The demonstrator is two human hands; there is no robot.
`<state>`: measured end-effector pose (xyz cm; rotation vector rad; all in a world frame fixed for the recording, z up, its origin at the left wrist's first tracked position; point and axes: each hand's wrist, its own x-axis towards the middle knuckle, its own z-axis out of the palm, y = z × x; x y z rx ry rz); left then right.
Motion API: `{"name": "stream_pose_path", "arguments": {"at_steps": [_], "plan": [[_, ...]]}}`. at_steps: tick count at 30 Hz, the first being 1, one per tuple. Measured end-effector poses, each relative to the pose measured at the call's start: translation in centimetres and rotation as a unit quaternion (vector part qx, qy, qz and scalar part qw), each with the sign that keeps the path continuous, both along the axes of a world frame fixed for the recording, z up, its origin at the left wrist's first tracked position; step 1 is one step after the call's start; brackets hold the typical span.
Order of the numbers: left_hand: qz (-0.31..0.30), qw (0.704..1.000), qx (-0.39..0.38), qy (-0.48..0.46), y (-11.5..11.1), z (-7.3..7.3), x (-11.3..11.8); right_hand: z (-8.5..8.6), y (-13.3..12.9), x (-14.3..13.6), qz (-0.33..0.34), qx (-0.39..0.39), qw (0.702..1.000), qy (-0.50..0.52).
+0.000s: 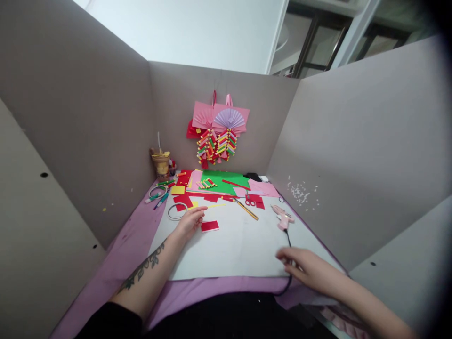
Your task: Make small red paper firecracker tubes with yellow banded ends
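My left hand (192, 222) is over the white work sheet (243, 249), its fingers pinched on a thin yellow strip (216, 205) that points right. Just below those fingers lies a small red paper piece (210, 226). A silver ring (177, 211) sits left of the hand. My right hand (291, 261) hovers at the lower right, slightly blurred, fingers apart and holding nothing visible, beside the black cord (288, 238) of a pink glue gun (283, 217). The glue gun lies on the sheet above that hand.
Scissors (250, 201), a yellow cutter (247, 209), green paper (226, 181) and red and pink sheets lie at the back. A cup (161, 167) stands back left. Paper decorations (229, 122) hang on the grey back panel (173, 89); side panels flank the table.
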<state>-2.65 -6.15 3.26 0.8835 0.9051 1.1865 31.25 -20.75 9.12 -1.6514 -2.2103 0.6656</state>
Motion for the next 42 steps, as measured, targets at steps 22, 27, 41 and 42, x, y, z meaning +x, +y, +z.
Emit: {"name": "stream_pose_path", "arguments": {"at_steps": [22,27,41,42], "plan": [[-0.022,0.987,0.096,0.128,0.5,-1.1,1.2,-7.4,17.2,-18.9,-0.048,-0.088,0.696,0.711],[-0.018,0.987,0.108,0.120,0.8,-1.4,1.1,-7.6,17.0,-19.1,-0.039,-0.083,0.714,0.694],[0.056,0.989,0.087,0.109,1.3,-1.9,0.7,-8.0,16.5,-19.2,-0.060,0.072,0.886,0.454],[0.056,0.988,0.086,0.112,1.3,-1.9,0.7,-8.0,16.5,-19.3,-0.061,0.077,0.891,0.443]]}}
